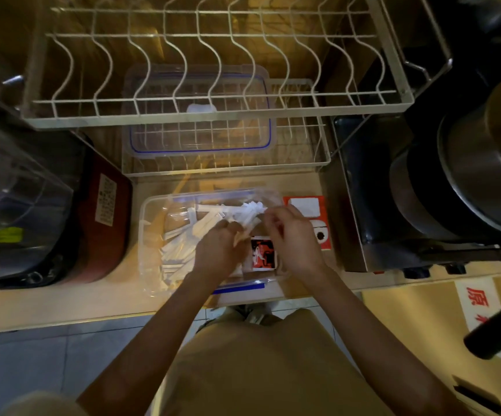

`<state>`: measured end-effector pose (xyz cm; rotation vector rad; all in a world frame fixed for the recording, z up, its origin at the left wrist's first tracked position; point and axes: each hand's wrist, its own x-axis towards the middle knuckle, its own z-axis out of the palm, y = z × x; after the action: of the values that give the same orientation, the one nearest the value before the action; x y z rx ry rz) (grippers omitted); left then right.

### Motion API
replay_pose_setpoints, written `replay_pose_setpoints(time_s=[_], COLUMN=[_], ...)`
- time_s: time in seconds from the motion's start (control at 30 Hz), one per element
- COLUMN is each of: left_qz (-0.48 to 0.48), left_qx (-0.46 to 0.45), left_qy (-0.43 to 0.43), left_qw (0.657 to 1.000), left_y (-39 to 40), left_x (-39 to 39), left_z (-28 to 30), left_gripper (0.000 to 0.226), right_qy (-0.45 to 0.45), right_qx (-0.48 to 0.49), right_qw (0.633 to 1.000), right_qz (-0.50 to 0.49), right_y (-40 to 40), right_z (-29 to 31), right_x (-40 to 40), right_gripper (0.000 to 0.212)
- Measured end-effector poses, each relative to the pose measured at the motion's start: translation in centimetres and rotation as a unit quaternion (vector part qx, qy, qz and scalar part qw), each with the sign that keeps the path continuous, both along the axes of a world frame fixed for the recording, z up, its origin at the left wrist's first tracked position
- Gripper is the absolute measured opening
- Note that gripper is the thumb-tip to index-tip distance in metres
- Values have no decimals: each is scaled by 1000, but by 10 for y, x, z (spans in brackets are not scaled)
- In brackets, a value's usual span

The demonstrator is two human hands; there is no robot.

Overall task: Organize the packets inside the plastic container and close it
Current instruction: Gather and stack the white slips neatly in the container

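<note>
A: Where is your container (153, 235) right now?

B: It sits open at the centre of the frame, on the table (63, 301), just below the lower rack (303, 145). Its lid (198, 115) lies apart from it, up on that lower rack, under the big rack (213, 70) that fills the top of the frame.

A: And the packets?

B: White packets (180, 250) lie in a loose pile across the left half of the container. A red packet (262, 253) lies in the right half, between your two wrists.

A: What are your hands doing?

B: Your left hand (217, 250) is over the middle of the container, fingers curled down around a bunch of white packets. Your right hand (291, 235) is at the container's right edge, fingers bent, pinching the far end of the same bunch, which fans out toward the upper centre of the container.

A: What else is near you?

B: A red box (306, 208) stands just right of the container, partly behind your right hand. A dark red cooker (105, 223) is at the left, and steel pots (468, 175) are stacked at the right.
</note>
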<state>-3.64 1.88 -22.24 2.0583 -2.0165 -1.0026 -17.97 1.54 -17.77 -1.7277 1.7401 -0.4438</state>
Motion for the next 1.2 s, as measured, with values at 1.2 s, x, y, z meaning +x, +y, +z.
replay_pose_setpoints(time_s=[1.2], left_qz=[41], left_qx=[65], left_qy=[-17], left_qw=[997], left_y=[-5], left_x=[79], left_z=[-5], left_gripper=[45], right_qy=[66], right_qx=[83], right_qw=[953], right_qz=[284], right_y=[-6], right_z=[-60], right_x=[70], right_gripper=[30])
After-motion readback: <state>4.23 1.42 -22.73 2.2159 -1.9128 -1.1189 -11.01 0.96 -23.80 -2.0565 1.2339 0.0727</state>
